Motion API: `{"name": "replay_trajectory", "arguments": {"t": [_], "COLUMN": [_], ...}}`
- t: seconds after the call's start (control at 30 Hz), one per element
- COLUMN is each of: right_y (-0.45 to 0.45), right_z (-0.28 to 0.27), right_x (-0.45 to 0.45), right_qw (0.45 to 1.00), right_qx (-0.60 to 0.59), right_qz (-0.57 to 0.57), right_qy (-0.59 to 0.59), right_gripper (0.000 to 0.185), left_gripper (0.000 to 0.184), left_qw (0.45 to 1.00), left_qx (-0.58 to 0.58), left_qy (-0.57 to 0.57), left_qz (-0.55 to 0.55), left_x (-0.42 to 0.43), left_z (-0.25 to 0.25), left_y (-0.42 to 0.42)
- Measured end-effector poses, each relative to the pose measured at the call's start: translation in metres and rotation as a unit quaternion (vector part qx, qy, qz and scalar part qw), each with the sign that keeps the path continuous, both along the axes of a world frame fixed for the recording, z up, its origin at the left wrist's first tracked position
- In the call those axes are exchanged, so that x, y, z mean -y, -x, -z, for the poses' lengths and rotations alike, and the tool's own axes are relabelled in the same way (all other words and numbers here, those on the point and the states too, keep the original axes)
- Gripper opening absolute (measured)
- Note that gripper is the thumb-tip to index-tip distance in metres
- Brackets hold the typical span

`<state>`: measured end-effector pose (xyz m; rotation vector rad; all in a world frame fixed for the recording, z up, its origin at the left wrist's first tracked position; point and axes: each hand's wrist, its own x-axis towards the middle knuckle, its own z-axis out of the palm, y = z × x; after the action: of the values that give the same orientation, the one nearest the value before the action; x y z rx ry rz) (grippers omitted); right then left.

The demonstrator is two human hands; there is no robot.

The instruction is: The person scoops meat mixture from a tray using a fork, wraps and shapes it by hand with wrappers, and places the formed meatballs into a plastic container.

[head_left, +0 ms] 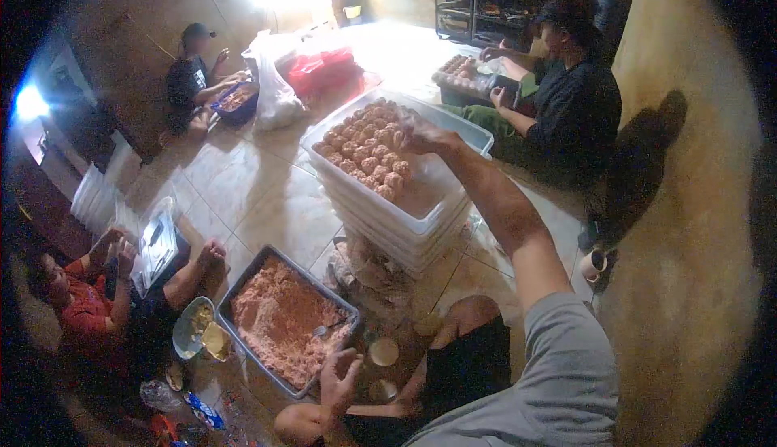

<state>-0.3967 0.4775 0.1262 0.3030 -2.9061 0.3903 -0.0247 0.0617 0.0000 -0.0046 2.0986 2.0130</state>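
"Dozens of mince balls [364, 146] sit in the topmost white tub [433, 196], the right hand [417, 135] at their edge."

"Its grip?"

"Too blurred to tell; the left hand [341, 381], loosely curled and apparently empty, is beside the grey tray [315, 281] of mince [279, 313]."

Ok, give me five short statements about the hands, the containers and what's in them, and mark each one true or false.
1. The right hand is over the white tub holding the meat-coloured balls. True.
2. The left hand is inside that same tub. False: it is beside the grey tray.
3. A utensil rests in the pinkish mixture in the grey tray. True.
4. The white tub sits alone, directly on the floor. False: it tops a stack of similar tubs.
5. The balls fill the white tub from wall to wall. False: part of its bottom is bare.
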Motion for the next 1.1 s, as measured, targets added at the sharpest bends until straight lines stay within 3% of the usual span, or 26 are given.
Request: {"name": "replay_trajectory", "arguments": {"t": [0.07, 0.1, 0.17, 0.2, 0.27, 0.3, 0.33, 0.43, 0.47, 0.53, 0.57, 0.6, 0.67, 0.7, 0.77, 0.8, 0.83, 0.87, 0.93, 0.97, 1.0, 1.03, 1.07, 1.1], "right_y": [0.017, 0.016, 0.016, 0.015, 0.012, 0.009, 0.006, -0.012, -0.021, -0.05, -0.068, -0.09, -0.129, -0.145, -0.185, -0.192, -0.184, -0.186, -0.179, -0.187, -0.184, -0.176, -0.171, -0.172], "right_z": [0.029, 0.031, 0.032, 0.029, 0.024, 0.021, 0.017, -0.002, -0.011, -0.032, -0.041, -0.048, -0.036, -0.023, 0.007, 0.034, 0.074, 0.128, 0.174, 0.167, 0.182, 0.214, 0.236, 0.241], "right_x": [-0.012, -0.012, -0.011, -0.011, -0.012, -0.012, -0.012, -0.003, 0.007, 0.036, 0.059, 0.083, 0.128, 0.15, 0.199, 0.218, 0.238, 0.25, 0.285, 0.299, 0.305, 0.312, 0.318, 0.319], "right_qw": [0.998, 0.998, 0.998, 0.999, 0.999, 1.0, 0.999, 0.992, 0.985, 0.968, 0.961, 0.955, 0.94, 0.916, 0.926, 0.92, 0.906, 0.871, 0.926, 0.929, 0.928, 0.927, 0.925, 0.926], "right_qx": [0.031, 0.036, 0.036, 0.029, 0.008, -0.005, -0.026, -0.128, -0.174, -0.249, -0.267, -0.271, -0.217, -0.22, -0.059, 0.061, 0.076, 0.108, 0.168, 0.174, 0.168, 0.164, 0.159, 0.162], "right_qz": [-0.013, -0.007, 0.0, 0.002, 0.009, 0.013, 0.018, 0.022, 0.015, -0.021, -0.054, -0.091, -0.208, -0.273, -0.318, -0.326, -0.368, -0.363, -0.331, -0.306, -0.31, -0.303, -0.295, -0.307], "right_qy": [0.057, 0.053, 0.044, 0.04, 0.032, 0.027, 0.019, -0.002, -0.002, 0.023, 0.049, 0.08, 0.158, 0.193, 0.194, 0.209, 0.193, 0.313, 0.072, -0.114, -0.118, -0.15, -0.181, -0.151], "right_gripper": [0.042, 0.041, 0.039, 0.038, 0.036, 0.035, 0.034, 0.031, 0.03, 0.028, 0.027, 0.026, 0.015, 0.015, 0.013, 0.009, 0.008, 0.009, 0.014, 0.018, 0.018, 0.019, 0.021, 0.023], "left_gripper": [0.036, 0.036, 0.052, 0.052, 0.052, 0.04, 0.04, 0.031, 0.03, 0.021, 0.019, 0.02, 0.02, 0.02, 0.024, 0.025, 0.025, 0.023, 0.022, 0.022, 0.024, 0.032, 0.032, 0.034], "left_qw": [0.968, 0.968, 0.864, 0.864, 0.737, 0.752, 0.755, 0.716, 0.735, 0.718, 0.756, 0.709, 0.71, 0.711, 0.7, 0.7, 0.702, 0.729, 0.757, 0.797, 0.832, 0.83, 0.832, 0.926], "left_qx": [0.004, 0.006, 0.055, 0.059, 0.166, 0.141, 0.147, 0.128, 0.128, 0.114, 0.057, 0.125, 0.254, 0.199, 0.199, 0.208, 0.211, 0.198, 0.183, 0.171, 0.158, 0.07, 0.069, 0.025], "left_qy": [0.228, 0.23, 0.458, 0.457, 0.575, 0.582, 0.576, 0.636, 0.619, 0.644, 0.616, 0.636, 0.605, 0.638, 0.657, 0.655, 0.652, 0.623, 0.593, 0.562, 0.528, 0.547, 0.546, 0.377], "left_qz": [0.101, 0.1, 0.2, 0.201, 0.314, 0.276, 0.276, 0.258, 0.247, 0.239, 0.213, 0.277, 0.257, 0.218, 0.196, 0.195, 0.192, 0.202, 0.206, 0.14, 0.073, 0.079, 0.072, 0.002], "left_x": [0.007, 0.008, 0.004, -0.001, -0.011, -0.013, -0.011, -0.025, -0.03, -0.027, -0.023, -0.035, -0.032, -0.03, -0.029, -0.03, -0.028, -0.025, -0.019, -0.017, -0.015, -0.001, -0.005, -0.012], "left_z": [0.032, 0.045, 0.07, 0.082, 0.111, 0.139, 0.165, 0.185, 0.161, 0.239, 0.197, 0.159, 0.212, 0.231, 0.187, 0.183, 0.194, 0.216, 0.227, 0.226, 0.224, 0.349, 0.355, 0.357], "left_y": [0.0, -0.002, -0.009, -0.011, -0.013, -0.022, -0.03, -0.05, -0.047, -0.062, -0.061, -0.047, -0.041, -0.049, -0.042, -0.043, -0.046, -0.047, -0.054, -0.057, -0.06, -0.066, -0.079, -0.087]}}
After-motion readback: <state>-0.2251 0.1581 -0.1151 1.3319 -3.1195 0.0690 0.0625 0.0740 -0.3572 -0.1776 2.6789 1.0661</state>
